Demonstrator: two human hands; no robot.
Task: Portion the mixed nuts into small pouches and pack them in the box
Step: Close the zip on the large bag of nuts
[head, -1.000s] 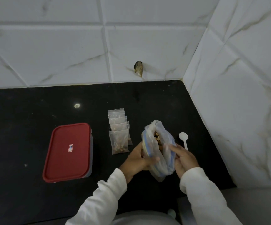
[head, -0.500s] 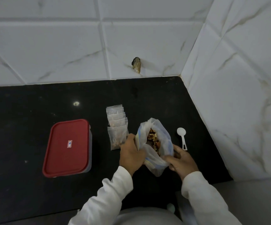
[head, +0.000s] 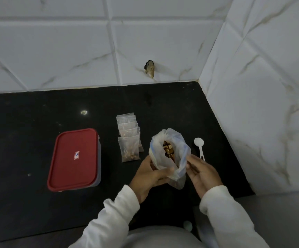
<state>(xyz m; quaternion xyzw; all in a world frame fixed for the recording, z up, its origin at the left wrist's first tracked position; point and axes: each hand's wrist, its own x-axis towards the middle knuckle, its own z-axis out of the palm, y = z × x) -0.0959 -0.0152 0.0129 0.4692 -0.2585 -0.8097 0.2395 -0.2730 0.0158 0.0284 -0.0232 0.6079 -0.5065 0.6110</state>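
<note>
A clear plastic bag of mixed nuts [head: 173,145] stands open on the black counter, brown nuts showing in its mouth. My left hand [head: 151,176] grips the bag's left side, thumb across its front. My right hand [head: 201,173] pinches the bag's right edge with loosely curled fingers. To the left of the bag lies a row of several small clear pouches [head: 128,136], the nearest with nuts in it. A box with a red lid [head: 74,159] sits shut further left. A white plastic spoon [head: 199,146] lies just right of the bag.
White marble-patterned tile walls close the counter [head: 28,203] at the back and on the right, meeting in a corner. A small dark fixture [head: 150,68] sticks out of the back wall. The counter's front edge runs below my sleeves.
The bag's mouth has been pulled wider, exposing the nuts. My left hand shifted from the bag's rim down to its side, and my right hand moved to the right edge.
</note>
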